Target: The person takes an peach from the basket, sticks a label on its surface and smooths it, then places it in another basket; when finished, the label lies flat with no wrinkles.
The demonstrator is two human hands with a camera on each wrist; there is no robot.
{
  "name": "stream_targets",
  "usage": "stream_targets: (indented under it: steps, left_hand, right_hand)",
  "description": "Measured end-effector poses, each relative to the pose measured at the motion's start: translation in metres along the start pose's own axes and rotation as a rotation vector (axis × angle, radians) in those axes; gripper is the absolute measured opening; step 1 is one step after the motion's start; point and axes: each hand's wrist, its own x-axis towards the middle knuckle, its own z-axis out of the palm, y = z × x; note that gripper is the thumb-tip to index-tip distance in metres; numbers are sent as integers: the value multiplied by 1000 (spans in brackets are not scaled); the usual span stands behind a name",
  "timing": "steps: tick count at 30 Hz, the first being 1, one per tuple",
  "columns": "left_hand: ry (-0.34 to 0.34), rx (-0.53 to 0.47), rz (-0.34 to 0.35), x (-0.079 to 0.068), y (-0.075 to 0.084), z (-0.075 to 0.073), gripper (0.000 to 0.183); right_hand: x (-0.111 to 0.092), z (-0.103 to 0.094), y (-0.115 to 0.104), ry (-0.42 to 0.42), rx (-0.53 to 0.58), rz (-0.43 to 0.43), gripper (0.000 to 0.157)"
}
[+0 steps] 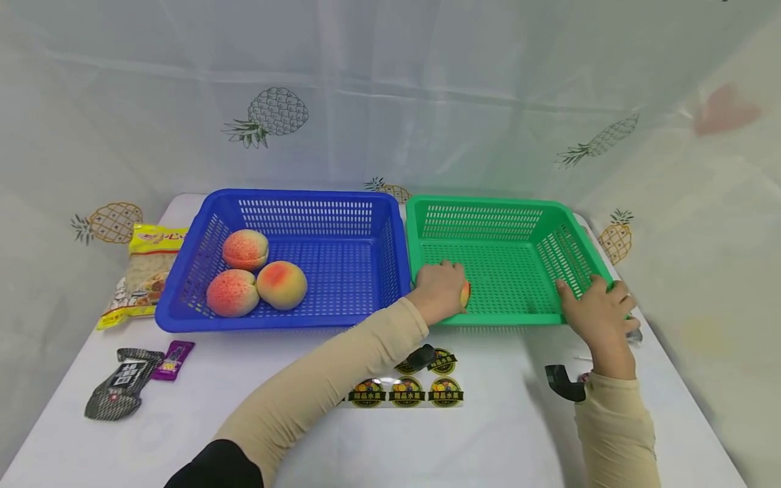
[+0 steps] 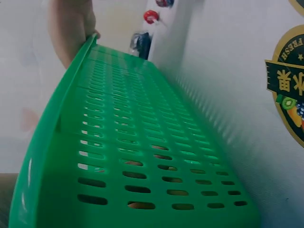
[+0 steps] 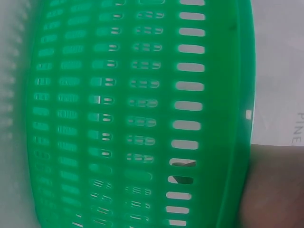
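A green plastic basket (image 1: 506, 318) stands on the right half of the table. Inside its front left corner my left hand (image 1: 438, 291) grips a peach (image 1: 466, 293), mostly hidden under the fingers. My right hand (image 1: 601, 315) holds the rim at the front right corner, thumb on the inner side. In the left wrist view, the slotted basket wall (image 2: 123, 142) fills the middle, and the right hand (image 2: 73, 28) shows at its far end. To the left, a blue basket (image 1: 342, 324) contains three peaches: one behind (image 1: 245, 249), two in front (image 1: 233, 293).
A yellow snack bag (image 1: 146, 274) leans left of the blue basket. Nearer lie a dark checked packet (image 1: 118, 390) and a purple wrapper (image 1: 173, 359). A sheet of round fruit stickers (image 1: 407, 393) lies before the baskets. Near the right hand is a red lollipop (image 2: 151, 16).
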Motion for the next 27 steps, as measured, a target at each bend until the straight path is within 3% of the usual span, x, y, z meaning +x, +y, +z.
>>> stream_targets:
  steps: [8,10,13,16,19,23,27]
  left_hand:
    - [-59,23,10,-2,-2,-4,81]
    - [-33,-14,24,-7,-4,-7,79]
    - [66,-148,70,-21,-13,-15,73]
    - [206,-311,103,-50,-40,-29,69]
    - [345,-420,59,-93,-81,-41,66]
    - [489,-439,-109,-152,-143,-40,68]
    - [559,-431,-292,-198,-195,-16,75]
  right_hand:
    - [-1,1,-1,-3,-7,7,94]
    - [-1,0,-1,-4,-8,9,95]
    - [-1,0,-1,-10,-6,13,95]
    - [-1,1,-3,-21,-6,20,95]
    - [-2,2,-4,-27,-11,25,96]
    - [-2,1,-4,-25,-15,30,96]
    - [-1,0,-4,-38,-21,38,98]
